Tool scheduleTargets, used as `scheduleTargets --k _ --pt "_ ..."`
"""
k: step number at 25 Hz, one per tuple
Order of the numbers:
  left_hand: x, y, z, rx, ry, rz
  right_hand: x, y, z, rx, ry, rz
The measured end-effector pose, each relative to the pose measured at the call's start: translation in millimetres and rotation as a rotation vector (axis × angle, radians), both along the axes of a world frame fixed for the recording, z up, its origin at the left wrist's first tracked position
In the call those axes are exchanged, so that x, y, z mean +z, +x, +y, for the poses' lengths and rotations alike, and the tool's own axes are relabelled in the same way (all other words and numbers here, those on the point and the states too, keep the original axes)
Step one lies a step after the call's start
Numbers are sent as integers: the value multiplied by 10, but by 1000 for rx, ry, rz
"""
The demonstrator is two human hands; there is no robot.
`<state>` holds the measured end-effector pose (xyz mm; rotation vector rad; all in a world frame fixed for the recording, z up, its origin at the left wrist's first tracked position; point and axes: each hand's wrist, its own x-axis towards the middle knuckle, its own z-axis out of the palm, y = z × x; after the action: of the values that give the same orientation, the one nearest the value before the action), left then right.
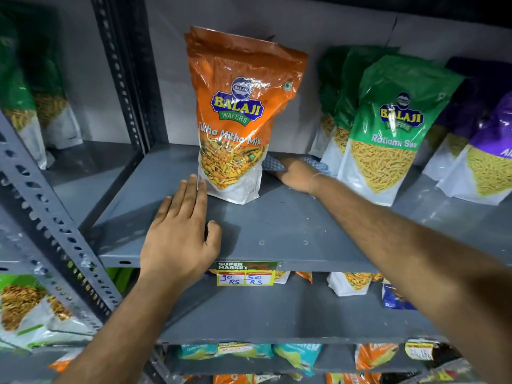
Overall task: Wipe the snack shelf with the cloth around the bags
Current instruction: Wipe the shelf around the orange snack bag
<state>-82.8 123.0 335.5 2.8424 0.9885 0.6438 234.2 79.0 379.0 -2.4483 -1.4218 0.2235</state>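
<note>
An orange snack bag [238, 112] stands upright on the grey metal shelf [277, 228]. My left hand [180, 231] lies flat and open on the shelf, fingertips touching the bag's lower left corner. My right hand [296, 176] reaches behind and to the right of the orange bag, pressing a blue-grey checked cloth [273, 163] onto the shelf. The cloth is partly hidden by the hand and the bag. Green snack bags [388, 126] stand in a row just right of that hand.
Purple bags [487, 151] stand at the far right. A perforated grey upright [127, 73] bounds the shelf on the left, with more green bags [33, 106] beyond it. A yellow price tag [246, 274] hangs on the front edge. Lower shelves hold more packets.
</note>
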Motion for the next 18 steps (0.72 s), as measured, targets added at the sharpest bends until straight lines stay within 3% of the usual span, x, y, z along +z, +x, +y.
scheduleTargets --k 4,13,18 --pt "10 -3 -3 1 -4 -22 -37 -198 -418 43 37 30" --pt "10 2 -9 7 6 -31 -92 -879 -1354 407 60 -60" --pt "-2 3 2 9 13 -26 121 -312 -937 52 213 -59"
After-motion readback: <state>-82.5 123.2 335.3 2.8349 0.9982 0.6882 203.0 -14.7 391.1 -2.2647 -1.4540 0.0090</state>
